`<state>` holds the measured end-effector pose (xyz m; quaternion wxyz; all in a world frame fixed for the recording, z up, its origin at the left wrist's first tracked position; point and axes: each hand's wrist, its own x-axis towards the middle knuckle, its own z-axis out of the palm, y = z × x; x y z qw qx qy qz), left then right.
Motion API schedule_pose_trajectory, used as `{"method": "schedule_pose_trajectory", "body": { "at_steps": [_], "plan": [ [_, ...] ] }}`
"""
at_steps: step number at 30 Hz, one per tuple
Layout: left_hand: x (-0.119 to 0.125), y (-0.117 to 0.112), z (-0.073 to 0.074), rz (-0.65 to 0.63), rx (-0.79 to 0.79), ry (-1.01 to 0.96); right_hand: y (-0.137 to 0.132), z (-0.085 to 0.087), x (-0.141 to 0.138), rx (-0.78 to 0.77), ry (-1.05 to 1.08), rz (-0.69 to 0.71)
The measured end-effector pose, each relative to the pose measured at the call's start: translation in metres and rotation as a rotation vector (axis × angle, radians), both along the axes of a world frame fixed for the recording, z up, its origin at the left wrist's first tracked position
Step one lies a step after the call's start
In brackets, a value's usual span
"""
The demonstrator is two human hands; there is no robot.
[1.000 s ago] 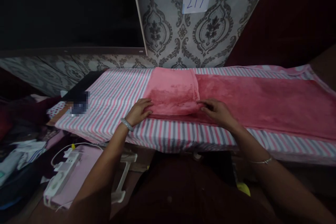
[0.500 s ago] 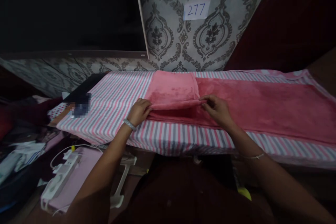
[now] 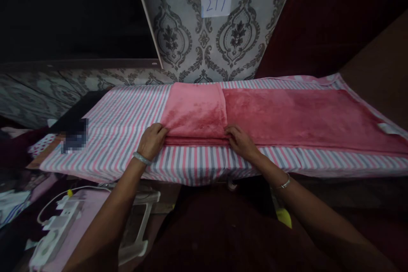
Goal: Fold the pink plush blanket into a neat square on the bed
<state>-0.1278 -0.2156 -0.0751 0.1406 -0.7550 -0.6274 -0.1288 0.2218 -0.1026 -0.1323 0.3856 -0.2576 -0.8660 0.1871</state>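
Note:
A long pink fleece cloth [image 3: 296,114] lies along a table covered by a striped sheet [image 3: 127,114]. Its left end is folded over into a paler flap [image 3: 194,110]. My left hand [image 3: 152,140] grips the flap's near left corner with curled fingers. My right hand [image 3: 240,141] pinches the flap's near right corner against the cloth below. Both hands rest at the near edge of the fold, low on the table.
A patterned wall panel with a paper label reading 277 [image 3: 216,3] stands behind the table. A white power strip with cables [image 3: 54,231] lies on a pink surface at lower left. A dark flat object [image 3: 75,114] sits at the table's left end. A white tag [image 3: 387,128] shows at the cloth's right end.
The flap's near edge, lifted half a second ago, now lies flat on the cloth. Both hands came down with it toward the near edge. The view shifted right.

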Motion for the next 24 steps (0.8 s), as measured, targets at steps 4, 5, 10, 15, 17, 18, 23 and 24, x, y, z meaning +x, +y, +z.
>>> {"method": "schedule_pose_trajectory", "body": {
  "at_steps": [4,5,10,15,17,18,23,24],
  "plan": [
    [0.003,-0.003,0.004,-0.005,-0.034,-0.027,-0.002,0.004,0.005,-0.024,-0.012,0.043],
    [0.005,-0.003,0.005,-0.007,-0.036,-0.032,-0.002,0.005,0.006,-0.035,-0.017,0.037],
    [0.016,0.004,0.014,-0.08,-0.032,-0.046,0.007,0.011,0.01,-0.052,-0.066,0.029],
    [0.012,0.019,0.013,-0.125,-0.104,-0.029,0.02,0.014,0.009,-0.035,-0.143,0.117],
    [0.009,0.024,0.012,-0.122,-0.127,-0.034,0.022,0.017,0.006,-0.046,-0.188,0.11],
    [0.008,0.026,0.012,-0.112,-0.129,-0.039,0.022,0.019,0.004,-0.053,-0.22,0.094],
    [0.012,0.026,0.011,-0.023,-0.003,-0.007,0.011,0.027,-0.007,0.055,-0.185,-0.113],
    [0.013,0.024,0.01,-0.009,0.024,0.01,0.007,0.026,-0.009,0.083,-0.162,-0.147]
  ]
}}
